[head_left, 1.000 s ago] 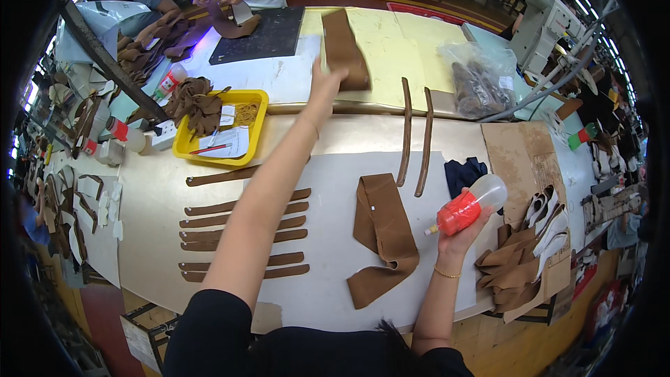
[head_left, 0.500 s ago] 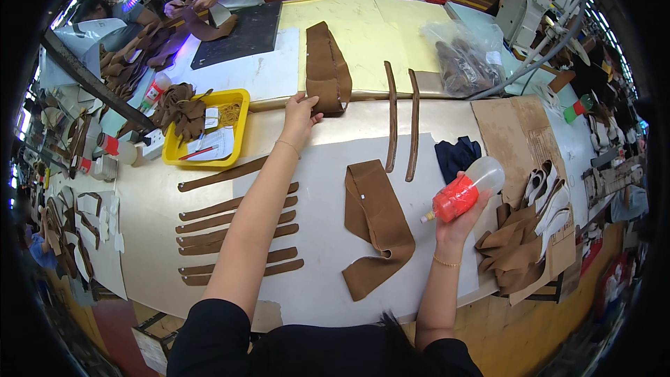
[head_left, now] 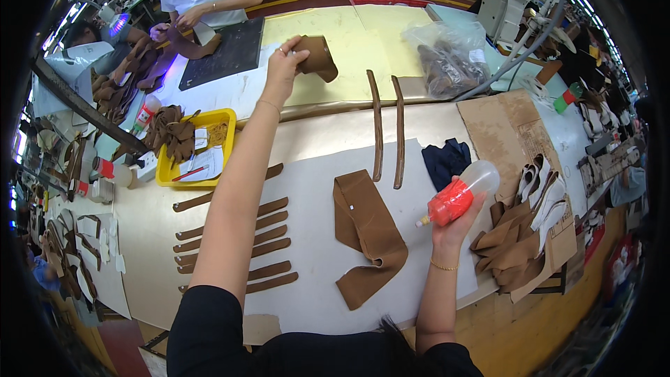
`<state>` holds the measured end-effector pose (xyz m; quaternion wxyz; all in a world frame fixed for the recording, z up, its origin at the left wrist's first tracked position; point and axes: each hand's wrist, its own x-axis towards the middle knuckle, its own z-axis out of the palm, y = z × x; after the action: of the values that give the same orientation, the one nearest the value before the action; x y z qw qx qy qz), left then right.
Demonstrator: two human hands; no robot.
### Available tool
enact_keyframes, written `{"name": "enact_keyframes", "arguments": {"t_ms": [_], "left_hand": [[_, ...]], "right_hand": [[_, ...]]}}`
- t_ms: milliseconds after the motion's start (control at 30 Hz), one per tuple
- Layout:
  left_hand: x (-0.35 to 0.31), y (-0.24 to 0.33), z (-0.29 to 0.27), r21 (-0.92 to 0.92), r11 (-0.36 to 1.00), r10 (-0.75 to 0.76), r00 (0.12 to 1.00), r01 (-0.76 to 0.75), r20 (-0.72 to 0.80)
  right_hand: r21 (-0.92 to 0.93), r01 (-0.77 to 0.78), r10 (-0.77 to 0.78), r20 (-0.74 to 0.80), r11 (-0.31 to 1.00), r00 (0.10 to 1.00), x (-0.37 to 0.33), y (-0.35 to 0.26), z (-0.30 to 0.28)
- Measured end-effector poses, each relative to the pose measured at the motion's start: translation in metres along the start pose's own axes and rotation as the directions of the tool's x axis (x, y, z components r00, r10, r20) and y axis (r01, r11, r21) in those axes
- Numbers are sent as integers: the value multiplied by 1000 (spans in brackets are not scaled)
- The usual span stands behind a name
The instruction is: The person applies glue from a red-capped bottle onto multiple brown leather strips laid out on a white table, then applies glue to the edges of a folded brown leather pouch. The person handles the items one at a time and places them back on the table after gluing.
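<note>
Head view: A worker's left hand [head_left: 283, 70] lifts a brown piece [head_left: 317, 58] above the yellow sheet [head_left: 349, 24] on the far side of the table, thumb and fingers closed on its left edge — a one-edge pinch that leaves the rest hanging free and probably its face untouched. The right hand [head_left: 455, 232], curled around a red-and-clear bottle [head_left: 460, 194], holds it clear of the surface, tilted with the nozzle low and pointing left, a grip that presumably suits squeezing.

Between the arms, a brown band [head_left: 370, 220] lies folded over itself on a grey sheet [head_left: 307, 178], which likely shields the table. Strips [head_left: 272, 283] run side by side under the left forearm, most slightly apart, perhaps so each can be picked up singly; two longer strips [head_left: 399, 132] lie beyond the band, near each other. A navy cloth [head_left: 447, 162] sits bunched just beyond the bottle — handy, it seems, for wiping. At right, brown pieces [head_left: 513, 255] are heaped on cardboard [head_left: 488, 119], apparently grouped off the working area.
</note>
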<state>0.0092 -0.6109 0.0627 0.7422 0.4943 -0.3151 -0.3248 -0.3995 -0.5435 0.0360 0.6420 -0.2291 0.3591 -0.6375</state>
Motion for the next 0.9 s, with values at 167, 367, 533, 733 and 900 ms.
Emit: {"name": "enact_keyframes", "arguments": {"t_ms": [167,367,533,733,900], "left_hand": [[44,63,9,30,985,163,980,-167,111],[70,151,29,-22,993,117,956,-116,268],[80,161,22,247,964,33,968,-97,250],[83,176,14,136,984,87,972,-119,217],[41,135,19,29,999,35,997,-37,67]], "right_hand": [[-1,-17,17,61,1000,998,6,1,-11],[-8,-44,44,75,999,996,3,-3,-9],[1,-39,39,-2,999,999,5,0,-7],[4,-54,54,13,999,998,3,-2,-1],[-30,-58,57,-19,998,998,8,5,-12]]}}
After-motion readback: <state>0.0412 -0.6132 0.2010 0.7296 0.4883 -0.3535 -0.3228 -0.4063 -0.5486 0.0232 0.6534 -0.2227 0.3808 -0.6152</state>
